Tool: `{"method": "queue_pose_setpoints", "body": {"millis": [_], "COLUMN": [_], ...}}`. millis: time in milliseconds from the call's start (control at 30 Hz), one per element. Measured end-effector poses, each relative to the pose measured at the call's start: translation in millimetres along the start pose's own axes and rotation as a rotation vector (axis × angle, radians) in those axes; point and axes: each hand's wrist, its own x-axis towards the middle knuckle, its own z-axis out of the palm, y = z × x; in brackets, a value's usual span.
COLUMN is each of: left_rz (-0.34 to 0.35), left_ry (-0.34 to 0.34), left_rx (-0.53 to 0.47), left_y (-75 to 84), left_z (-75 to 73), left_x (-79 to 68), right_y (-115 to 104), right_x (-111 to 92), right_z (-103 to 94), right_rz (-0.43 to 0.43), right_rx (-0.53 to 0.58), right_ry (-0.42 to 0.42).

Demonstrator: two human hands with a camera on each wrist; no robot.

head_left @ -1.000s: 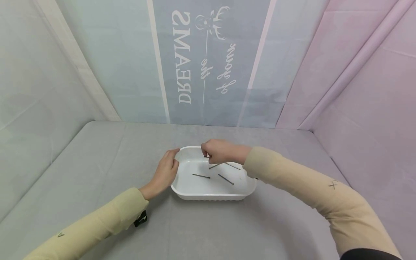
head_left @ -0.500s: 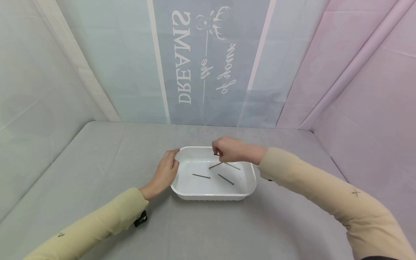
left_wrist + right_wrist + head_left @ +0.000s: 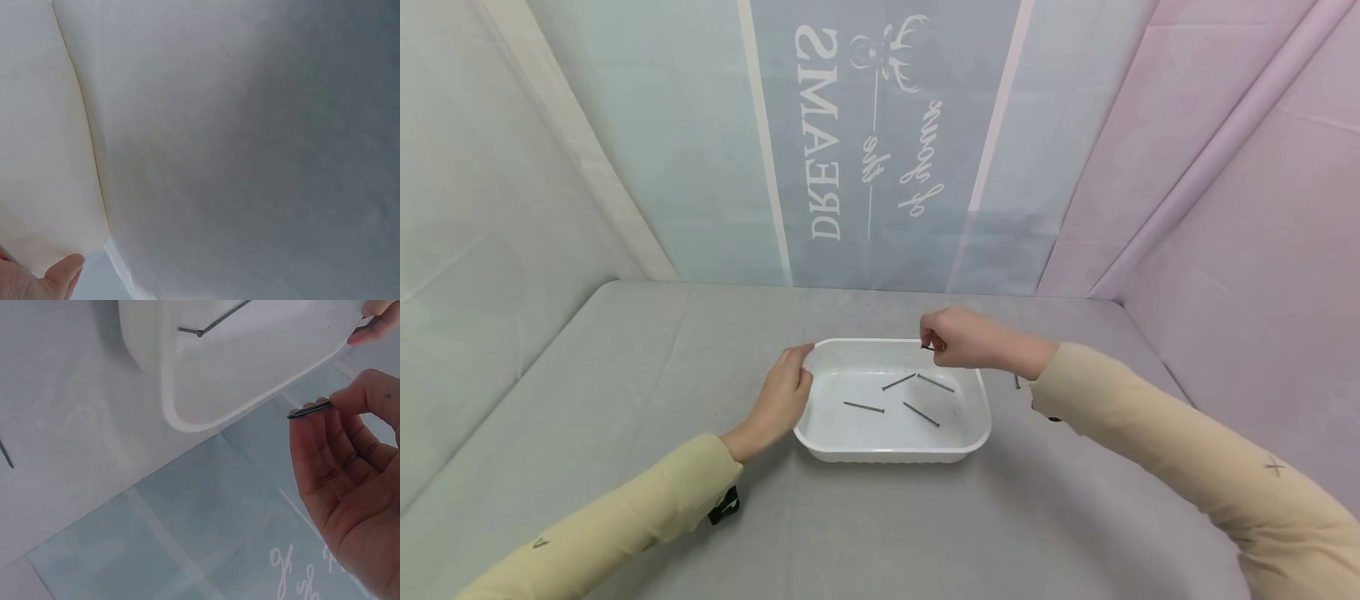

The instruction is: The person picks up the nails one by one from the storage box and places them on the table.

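Note:
A white rectangular dish point(image 3: 887, 452) sits on the grey surface with several dark nails in it, one nail point(image 3: 863, 407) at the left and another nail point(image 3: 921, 414) nearer the front. My left hand point(image 3: 781, 396) grips the dish's left rim. In the left wrist view only part of that hand point(image 3: 47, 281) shows, at the lower left corner. Above the dish's far right rim, my right hand point(image 3: 966, 337) pinches a nail point(image 3: 309, 409) between thumb and fingertips; the right wrist view shows it lying across the fingertips.
On the cloth right of the dish lies another nail point(image 3: 1017, 382), partly beside the right sleeve. A grey cloth point(image 3: 850, 533) covers the table, with fabric walls at the back and both sides. Lettering point(image 3: 820, 133) marks the back wall.
My right hand has moved right across the dish's far side with the nail held. The loose nail on the cloth has come into sight. My left hand stays put.

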Motion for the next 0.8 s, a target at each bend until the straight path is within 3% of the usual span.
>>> {"method": "queue_pose_setpoints", "body": {"millis": [800], "left_rz": [0.019], "left_ry": [0.015], "left_rx": [0.004], "left_y": [1.1], "left_z": [0.5], "left_x": [0.0], "right_y": [33], "right_x": [-36], "right_z": [-5.1], "right_rz": [0.082], "right_rx": [0.040], "right_ry": [0.095]}}
